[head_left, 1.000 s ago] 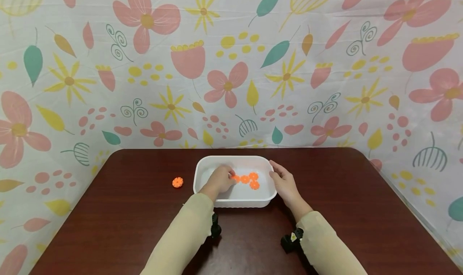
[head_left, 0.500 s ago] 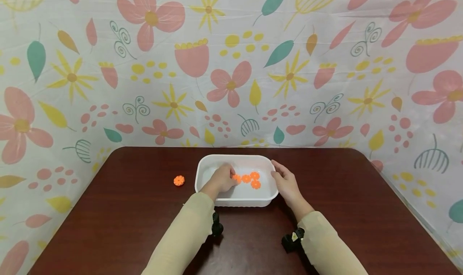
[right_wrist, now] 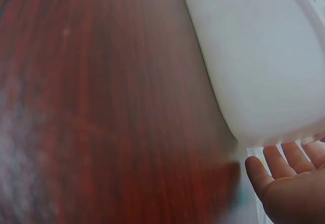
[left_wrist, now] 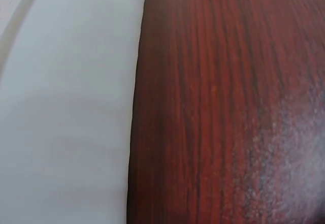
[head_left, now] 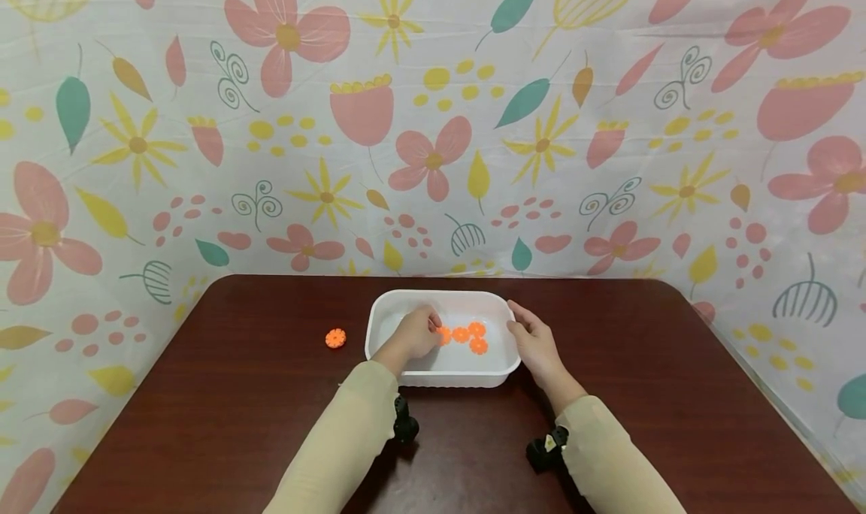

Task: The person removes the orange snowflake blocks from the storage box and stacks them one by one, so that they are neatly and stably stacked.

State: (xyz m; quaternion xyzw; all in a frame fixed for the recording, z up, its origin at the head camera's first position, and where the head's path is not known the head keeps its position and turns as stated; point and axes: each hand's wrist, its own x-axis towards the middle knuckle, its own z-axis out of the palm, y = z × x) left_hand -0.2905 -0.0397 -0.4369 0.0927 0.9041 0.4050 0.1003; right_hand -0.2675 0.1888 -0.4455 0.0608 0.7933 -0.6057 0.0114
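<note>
A white plastic tub (head_left: 449, 379) sits on the table in the head view. My left hand (head_left: 414, 334) reaches inside it, its curled fingers pinching an orange notched disc (head_left: 443, 337) that they partly cover. More orange notched discs (head_left: 477, 346) lie flat on the tub's floor just to the right of it. My right hand (head_left: 537, 349) holds the tub's right end, thumb at the rim and fingers along the outside. In the right wrist view, those fingers (right_wrist: 279, 163) are against the tub's end wall. The left wrist view shows the tub's side but not the hand.
Another orange notched disc (head_left: 334, 338) lies on the dark wooden table (head_left: 243, 409), left of the tub. A floral cloth (head_left: 433, 123) hangs behind the table. Each wrist wears a small black camera; the left one (head_left: 406, 424) is beside the sleeve.
The left fingers and thumb shift slightly at the orange disc, and more of it shows now than a second ago. The right hand stays at the tub's end. The head view has shifted slightly.
</note>
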